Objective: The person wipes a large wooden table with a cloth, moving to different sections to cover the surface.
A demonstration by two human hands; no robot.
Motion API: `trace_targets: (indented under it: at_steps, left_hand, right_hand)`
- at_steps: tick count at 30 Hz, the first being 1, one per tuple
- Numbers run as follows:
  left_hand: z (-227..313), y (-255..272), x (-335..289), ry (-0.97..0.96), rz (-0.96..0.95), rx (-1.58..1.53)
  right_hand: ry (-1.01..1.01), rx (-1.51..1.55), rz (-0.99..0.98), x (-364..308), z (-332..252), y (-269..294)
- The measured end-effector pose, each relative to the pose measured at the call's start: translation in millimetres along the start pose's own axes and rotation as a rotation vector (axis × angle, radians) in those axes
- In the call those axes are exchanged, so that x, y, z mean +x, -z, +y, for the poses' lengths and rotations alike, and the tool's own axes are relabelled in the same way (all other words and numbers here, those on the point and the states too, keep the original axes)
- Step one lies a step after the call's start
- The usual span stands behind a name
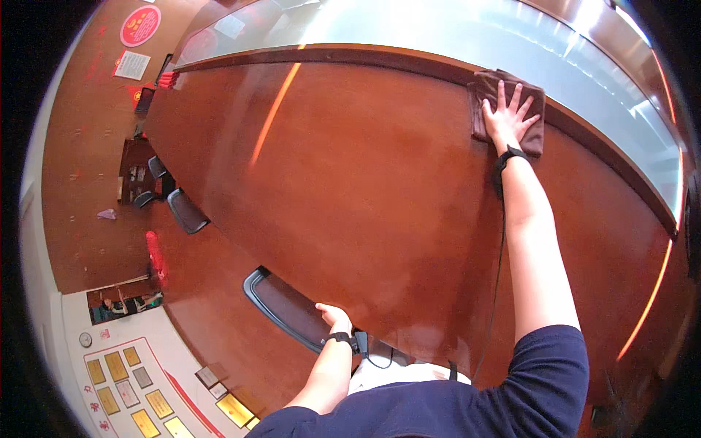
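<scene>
A dark brown cloth (pixel 531 135), soft-looking and folded into a rough square, lies on the glossy, reddish-brown wooden surface (pixel 350 168), overlapping the dark raised border (pixel 409 55) beside a pale, shiny panel (pixel 445 28). The right hand (pixel 511 117) is flat on it, fingers spread apart, hiding its middle. The left hand (pixel 334 315) is beside a curved chair back (pixel 288 306); its fingers are partly hidden, so I cannot tell whether they grip anything.

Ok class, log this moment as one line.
right hand: spread on brown cloth | left hand: beside chair back | brown cloth: on wooden tabletop
</scene>
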State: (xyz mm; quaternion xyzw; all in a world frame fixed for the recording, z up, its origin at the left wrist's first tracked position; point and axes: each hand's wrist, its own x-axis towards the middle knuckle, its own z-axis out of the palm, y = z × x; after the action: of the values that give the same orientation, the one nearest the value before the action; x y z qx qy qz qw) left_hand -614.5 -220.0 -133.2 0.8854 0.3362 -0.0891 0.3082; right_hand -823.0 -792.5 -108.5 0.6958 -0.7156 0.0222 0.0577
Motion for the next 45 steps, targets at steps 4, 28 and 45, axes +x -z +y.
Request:
trace_targets:
  at_steps: [4,28,45]
  left_hand:
    - [-6.6,2.8,5.5,0.006,0.003,0.006]
    - [7.5,-2.4,-3.4,-0.114,-0.030,0.093]
    - [394.2,144.3,38.1,-1.027,-0.685,-0.232]
  right_hand:
    - [-0.071,-0.061,0.058,35.7,-20.7,-3.6]
    - [0.091,-0.088,0.068,-128.6,37.9,5.8]
    - [0.136,-0.044,-0.121,-451.1,143.1,44.3]
